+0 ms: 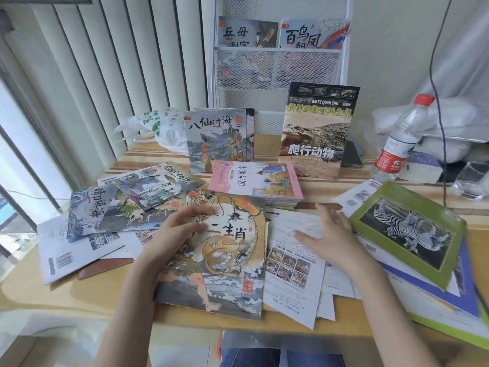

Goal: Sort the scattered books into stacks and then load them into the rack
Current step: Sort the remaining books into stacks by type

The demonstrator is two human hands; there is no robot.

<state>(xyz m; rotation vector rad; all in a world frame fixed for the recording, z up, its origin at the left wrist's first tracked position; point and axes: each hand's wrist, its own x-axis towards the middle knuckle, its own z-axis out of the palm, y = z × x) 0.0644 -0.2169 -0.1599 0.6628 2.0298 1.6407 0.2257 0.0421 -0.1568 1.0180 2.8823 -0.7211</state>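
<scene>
The left hand [176,227] rests relaxed, fingers spread, on the dragon-cover book [219,263] on the table [79,295]. The right hand [326,234] hovers open, holding nothing, over loose printed sheets [288,276], with the zebra book [407,231] just right of its fingers.

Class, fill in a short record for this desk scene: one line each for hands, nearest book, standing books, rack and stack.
left hand: fingers resting on the dragon-cover picture book
right hand: open, over white printed sheets
standing books: crocodile-cover book, sea-scene book
white mesh rack: two books in top tier
stack: pink-cover book on top
</scene>
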